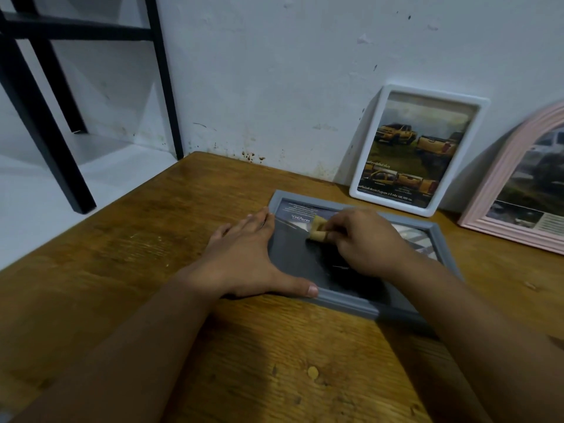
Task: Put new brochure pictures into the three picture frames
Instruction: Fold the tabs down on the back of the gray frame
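A grey picture frame (345, 305) lies flat on the wooden table (152, 245) with a dark brochure picture (297, 254) inside it. My left hand (247, 254) lies flat with straight fingers against the frame's left side, thumb on its near rail. My right hand (363, 239) pinches a small piece of tan tape (319, 229) over the picture. A white frame (418, 149) holding a picture of yellow trucks leans on the wall. A pink arched frame (500, 190) with a picture in it leans at the right edge.
The white wall (274, 71) runs right behind the table. Black metal legs of a rack or chair (45, 123) stand on the pale floor to the left, beyond the table's edge.
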